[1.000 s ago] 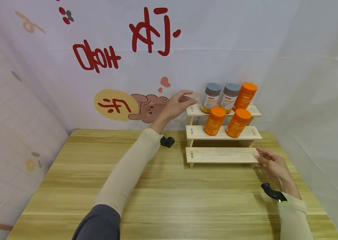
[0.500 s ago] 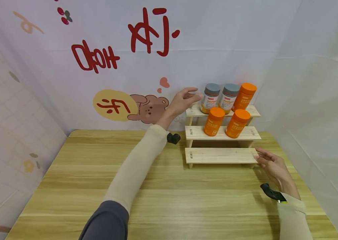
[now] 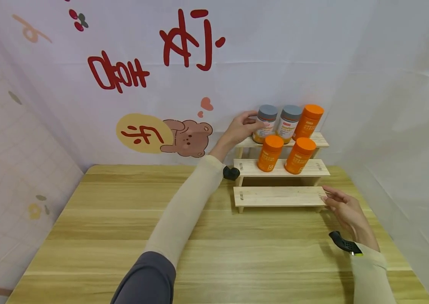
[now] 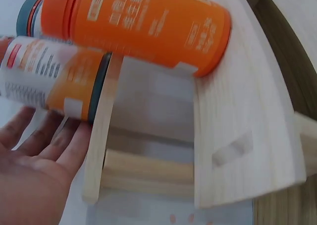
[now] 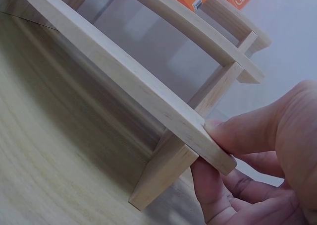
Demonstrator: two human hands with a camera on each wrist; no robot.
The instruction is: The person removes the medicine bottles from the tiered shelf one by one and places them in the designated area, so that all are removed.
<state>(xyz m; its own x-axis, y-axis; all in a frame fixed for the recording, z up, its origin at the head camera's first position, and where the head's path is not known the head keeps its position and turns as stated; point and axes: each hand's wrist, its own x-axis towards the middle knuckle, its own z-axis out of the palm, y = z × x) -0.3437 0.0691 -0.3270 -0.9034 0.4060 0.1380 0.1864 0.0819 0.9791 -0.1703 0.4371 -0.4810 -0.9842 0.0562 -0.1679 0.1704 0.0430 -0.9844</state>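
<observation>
A three-step wooden display rack [image 3: 279,196] stands at the back right of the table. On its top step are two grey-lidded supplement jars and an orange supplement jar [image 3: 308,120]. My left hand [image 3: 237,131] is round the leftmost grey-lidded supplement jar [image 3: 268,112], thumb in front and fingers behind. In the left wrist view the fingers touch the underside of that jar [image 4: 52,74] as it appears there. My right hand [image 3: 347,211] pinches the right end of the bottom step [image 5: 163,111] between thumb and fingers.
Two orange jars, one left [image 3: 269,154] and one right [image 3: 300,156], stand on the middle step, just in front of the top row. A second grey-lidded jar [image 3: 288,126] is close beside the held one. White printed cloth [image 3: 66,105] hangs behind the wooden table [image 3: 123,219].
My left hand has moved right, from beside the rack's top step to the leftmost grey-lidded supplement jar. My right hand has stayed on the rack's bottom step.
</observation>
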